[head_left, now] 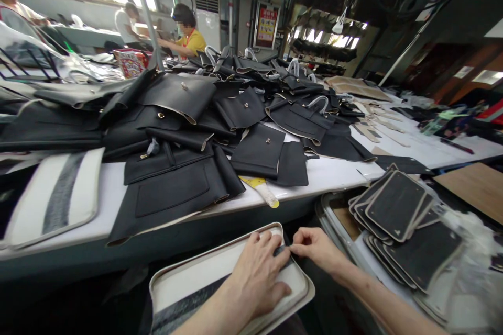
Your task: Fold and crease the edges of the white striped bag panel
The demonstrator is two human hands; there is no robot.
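A white panel with a dark stripe and a raised rim (196, 263) lies low in front of me, below the table edge. My left hand (261, 269) rests on its right part, fingers apart and pressed on the surface near the stripe's end. At the panel's right edge my right hand (314, 247) is closed in a pinch, thumb and index finger together by the left hand's fingertips. What the pinch holds, if anything, is too small to make out.
Black leather bag pieces (173, 183) are heaped across the white table (112, 188). Another striped panel (61, 196) lies at the left. Stacked dark panels (396, 204) sit in a bin at the right, beside a brown board (475, 188). People sit in the background.
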